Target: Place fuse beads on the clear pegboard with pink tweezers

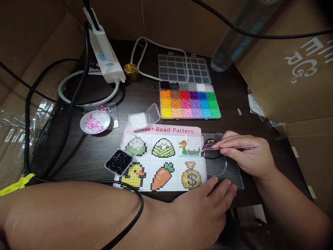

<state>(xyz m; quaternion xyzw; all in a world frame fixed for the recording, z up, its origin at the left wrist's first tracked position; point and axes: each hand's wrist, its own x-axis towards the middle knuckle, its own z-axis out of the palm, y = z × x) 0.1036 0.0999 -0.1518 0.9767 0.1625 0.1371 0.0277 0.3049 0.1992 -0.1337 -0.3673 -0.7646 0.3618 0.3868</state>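
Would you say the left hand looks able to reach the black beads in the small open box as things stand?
Probably yes: the black beads lie uncovered, though the black cable across the left forearm might hinder the left hand slightly.

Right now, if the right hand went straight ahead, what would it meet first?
Probably the black beads near the tip of the pink tweezers, on the clear pegboard; depth is unclear.
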